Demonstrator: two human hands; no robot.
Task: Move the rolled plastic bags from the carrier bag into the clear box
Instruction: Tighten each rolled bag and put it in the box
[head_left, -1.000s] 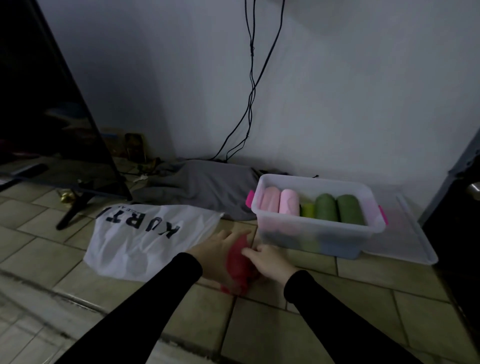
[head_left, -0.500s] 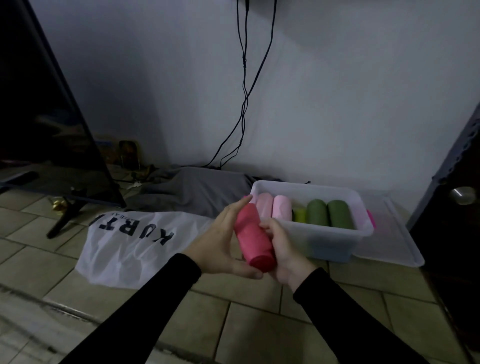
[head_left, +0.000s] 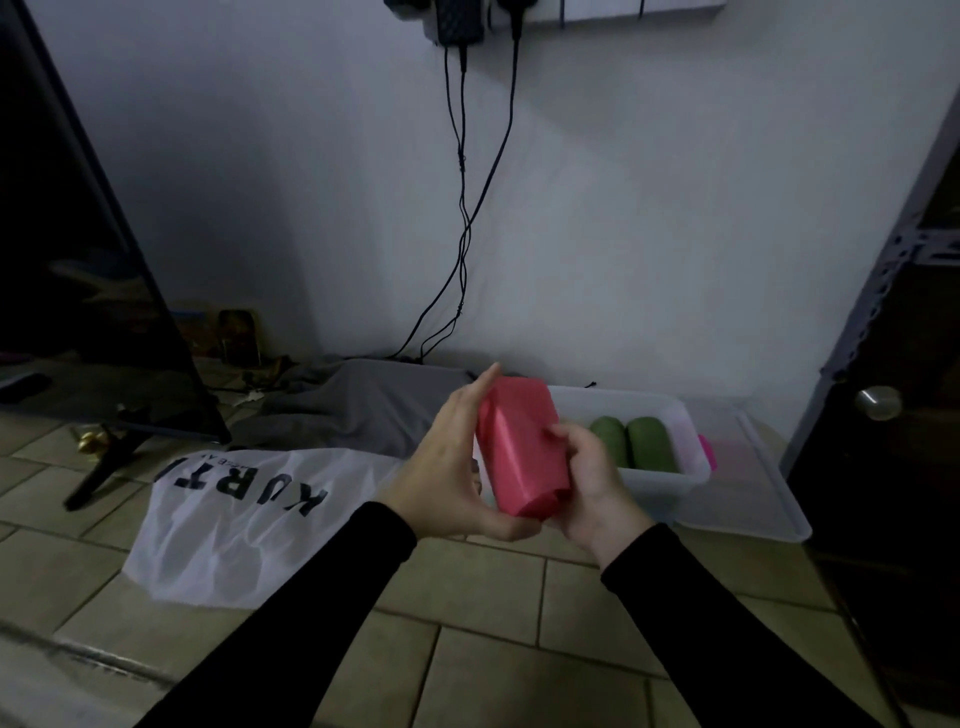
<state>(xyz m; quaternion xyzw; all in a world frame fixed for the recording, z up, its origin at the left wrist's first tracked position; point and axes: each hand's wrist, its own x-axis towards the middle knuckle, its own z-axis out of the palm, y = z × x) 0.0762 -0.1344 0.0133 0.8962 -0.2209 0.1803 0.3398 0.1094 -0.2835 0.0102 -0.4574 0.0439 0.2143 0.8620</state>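
A red rolled plastic bag (head_left: 522, 449) is held in the air between both hands, in front of the near left part of the clear box (head_left: 691, 457). The left hand (head_left: 447, 473) is pressed flat against the roll's left side, fingers extended and thumb tucked under its lower end; the right hand (head_left: 587, 475) is curled around the right side, fingers closed on the plastic. The roll is tilted, its top leaning away toward the wall.

Inside the box, two green rolls (head_left: 631, 441) are seen lying side by side — so part of the transfer is judged to be done. Whatever else lies in the box's left half is hidden behind the red roll and the hands. A clear lid (head_left: 753, 488) rests on the tiled floor (head_left: 483, 587) just beside the box, on its right.

The white carrier bag (head_left: 234, 525) lies flat and slack on the tiles to the left — it looks close to empty, though its contents cannot be made out. The red roll is not yet in the box, and lowering it in is judged to be the step in hand.
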